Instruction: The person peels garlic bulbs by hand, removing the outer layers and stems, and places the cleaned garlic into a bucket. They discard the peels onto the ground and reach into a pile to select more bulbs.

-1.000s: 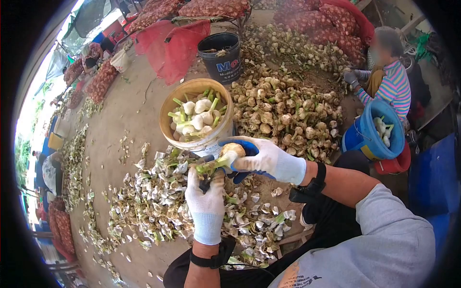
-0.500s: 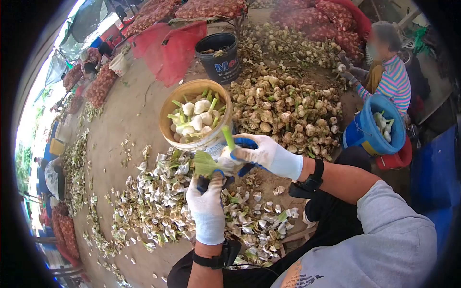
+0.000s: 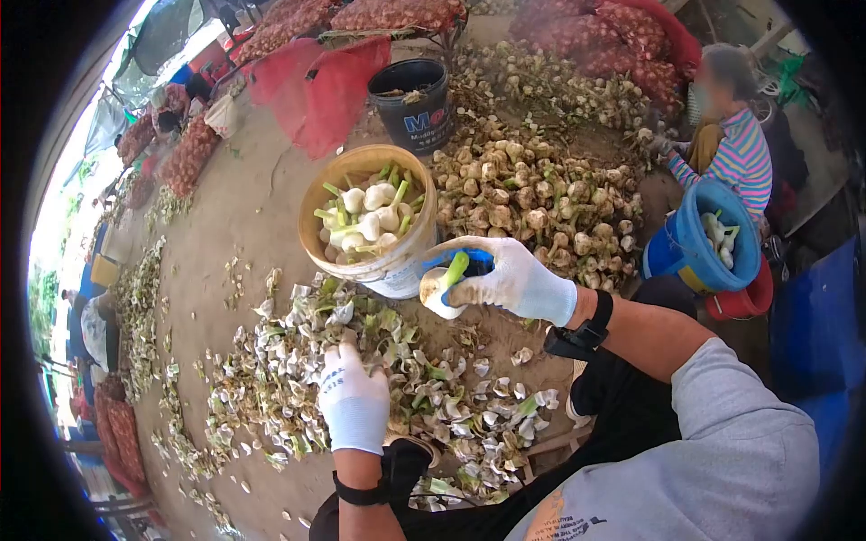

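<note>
My right hand (image 3: 510,281), in a white glove with blue on the palm side, grips a garlic bulb (image 3: 437,294) with a short green stem. The bulb is beside the lower right of a tan bucket (image 3: 311,212) of white, trimmed garlic bulbs (image 3: 372,216). My left hand (image 3: 354,383), also gloved, hangs low over a heap of garlic skins (image 3: 280,379). Its back faces me, the thumb stands apart from the fingers, and no peel shows in it; the fingertips are partly hidden.
Untrimmed garlic bulbs (image 3: 532,203) lie piled beyond my right hand. A black bucket (image 3: 410,113) stands behind the tan one. At right are a blue bucket (image 3: 663,243) and a person in a striped sleeve (image 3: 744,162). Red net sacks (image 3: 397,13) line the back.
My left hand has come away from the garlic bulb and moved down and left; the pale green peel it held is gone from it. My right hand keeps the bulb, now tilted.
</note>
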`<action>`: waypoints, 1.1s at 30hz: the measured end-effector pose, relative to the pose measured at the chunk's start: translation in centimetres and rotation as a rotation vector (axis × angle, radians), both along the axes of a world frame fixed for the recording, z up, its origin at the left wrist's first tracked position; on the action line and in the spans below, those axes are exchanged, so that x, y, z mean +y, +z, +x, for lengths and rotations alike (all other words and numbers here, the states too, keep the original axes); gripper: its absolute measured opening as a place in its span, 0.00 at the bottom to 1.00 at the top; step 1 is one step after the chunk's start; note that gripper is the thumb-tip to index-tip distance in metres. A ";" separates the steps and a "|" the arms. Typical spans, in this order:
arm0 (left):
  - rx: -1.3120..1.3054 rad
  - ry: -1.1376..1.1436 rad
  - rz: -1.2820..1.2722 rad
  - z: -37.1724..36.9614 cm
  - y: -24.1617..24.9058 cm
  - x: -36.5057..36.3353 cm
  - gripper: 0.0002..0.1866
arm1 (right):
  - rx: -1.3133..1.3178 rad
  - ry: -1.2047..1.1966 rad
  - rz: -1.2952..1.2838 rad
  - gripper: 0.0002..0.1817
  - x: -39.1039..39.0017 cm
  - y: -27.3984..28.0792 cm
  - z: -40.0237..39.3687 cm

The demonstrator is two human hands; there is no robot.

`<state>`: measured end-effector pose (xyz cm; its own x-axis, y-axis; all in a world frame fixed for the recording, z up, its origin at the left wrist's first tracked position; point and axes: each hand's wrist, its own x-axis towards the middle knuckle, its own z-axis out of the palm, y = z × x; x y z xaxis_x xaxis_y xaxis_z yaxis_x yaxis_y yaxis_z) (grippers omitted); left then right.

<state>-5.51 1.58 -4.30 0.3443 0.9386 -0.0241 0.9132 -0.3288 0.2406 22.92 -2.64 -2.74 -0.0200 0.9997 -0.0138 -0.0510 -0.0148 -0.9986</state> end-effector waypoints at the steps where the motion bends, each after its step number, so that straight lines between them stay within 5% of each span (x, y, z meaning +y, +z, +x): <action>1: -0.026 -0.044 0.035 -0.1 -0.2 -0.2 0.25 | 0.026 0.012 0.027 0.32 0.1 -0.4 -0.4; 3: -0.049 -0.080 0.071 0.5 0.8 -0.7 0.24 | -0.004 0.045 0.045 0.33 -0.3 0.0 -1.0; 5: -0.591 -0.086 -0.095 2.5 3.9 -1.7 0.19 | -0.016 0.099 0.092 0.35 -0.3 0.0 -1.4; 8: -0.857 -0.120 -0.162 4.0 3.4 -2.6 0.14 | -0.169 0.116 0.175 0.33 -0.3 0.0 -2.0; 21: -0.599 -0.177 0.012 3.6 3.5 -2.8 0.11 | -0.445 0.150 0.372 0.21 -0.4 -0.8 -2.6; 25: -0.639 -0.085 -0.051 3.8 3.9 -2.7 0.07 | -0.233 0.194 0.255 0.17 -0.4 -0.2 -2.6; 30: -1.105 0.151 -0.422 3.2 3.4 -2.0 0.07 | 0.132 0.179 0.115 0.16 -0.2 0.3 -2.3; 33: -0.996 0.118 -0.268 3.4 2.9 -2.7 0.08 | -0.020 0.077 0.031 0.17 0.4 0.1 -2.4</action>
<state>-2.10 -1.09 -1.36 0.2288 0.9734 0.0082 0.2836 -0.0747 0.9560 20.49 -2.24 -2.60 -0.0972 0.9951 0.0156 -0.0312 0.0126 -0.9994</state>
